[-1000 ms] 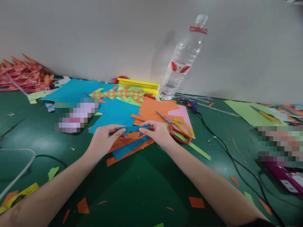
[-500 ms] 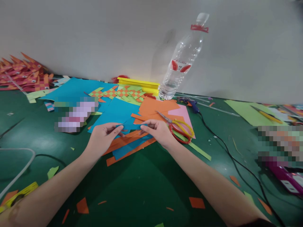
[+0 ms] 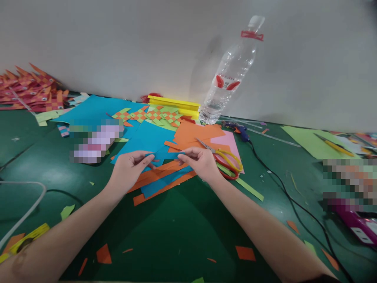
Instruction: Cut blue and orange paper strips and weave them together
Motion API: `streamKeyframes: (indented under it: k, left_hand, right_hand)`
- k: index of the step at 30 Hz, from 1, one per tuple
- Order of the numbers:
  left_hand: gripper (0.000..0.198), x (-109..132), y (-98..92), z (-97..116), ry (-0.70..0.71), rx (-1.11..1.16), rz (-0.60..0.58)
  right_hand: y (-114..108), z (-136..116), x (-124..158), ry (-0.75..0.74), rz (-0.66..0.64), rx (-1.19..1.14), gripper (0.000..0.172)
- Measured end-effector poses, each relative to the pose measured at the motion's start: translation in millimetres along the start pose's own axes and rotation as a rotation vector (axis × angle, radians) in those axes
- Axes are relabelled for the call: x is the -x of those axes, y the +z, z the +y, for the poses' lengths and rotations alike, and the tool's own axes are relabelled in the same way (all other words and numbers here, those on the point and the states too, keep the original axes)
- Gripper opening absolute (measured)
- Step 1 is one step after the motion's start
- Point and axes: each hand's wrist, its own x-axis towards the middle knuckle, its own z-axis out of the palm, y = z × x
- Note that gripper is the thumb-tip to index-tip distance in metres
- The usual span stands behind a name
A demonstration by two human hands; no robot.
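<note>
A narrow blue paper strip (image 3: pixel 166 155) is stretched between my two hands. My left hand (image 3: pixel 132 167) pinches its left end between thumb and fingers. At the other end my right hand (image 3: pixel 200 162) grips it the same way. Below the hands lie orange paper strips (image 3: pixel 165 172) and a blue paper piece (image 3: pixel 167 181). Behind them are a blue paper sheet (image 3: pixel 144 137) and orange paper (image 3: pixel 196 133). Scissors (image 3: pixel 225 161) with red and yellow handles rest just right of my right hand, partly hidden by it.
A clear plastic bottle (image 3: pixel 228 78) leans against the wall. A glue gun (image 3: pixel 240 129) trails a black cord rightward. Woven green and orange paper fish (image 3: pixel 156 115) lie at the back, red ones (image 3: pixel 35 92) at far left. A purple power strip (image 3: pixel 353 220) sits right.
My right hand has shifted slightly right, away from the left, so more of the blue strip shows between them. Both hands keep their pinch. The view has moved a little.
</note>
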Motion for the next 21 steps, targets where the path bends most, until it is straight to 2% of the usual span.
streamKeyframes:
  k: [5,8,10,13,16,19,21]
  left_hand:
    - [0.033,3,0.8,0,0.073,-0.017,0.001]
    - [0.044,3,2.7,-4,0.213,-0.042,0.106]
    - [0.047,3,4.3,-7,0.306,-0.143,0.151]
    - [0.036,4,7.2,-11,0.379,-0.442,0.058]
    - [0.029,7,10.5,-14,0.423,-0.709,-0.062]
    - [0.038,9,12.6,-15,0.438,-0.835,-0.086]
    - [0.037,8,12.6,-16,0.432,-0.862,-0.101]
  right_hand:
    - [-2,3,-4,-0.021,0.061,-0.05,0.024]
    - [-5,9,-7,0.006,0.168,-0.061,0.027]
    - [-7,14,-10,0.02,0.224,-0.073,0.035]
    - [-10,20,-13,0.051,0.26,-0.1,0.042]
    - [-11,21,-14,0.086,0.257,-0.056,0.039]
    - [-10,19,-13,0.066,0.21,-0.002,0.033]
    - [-9,18,-11,0.041,0.182,0.037,0.031]
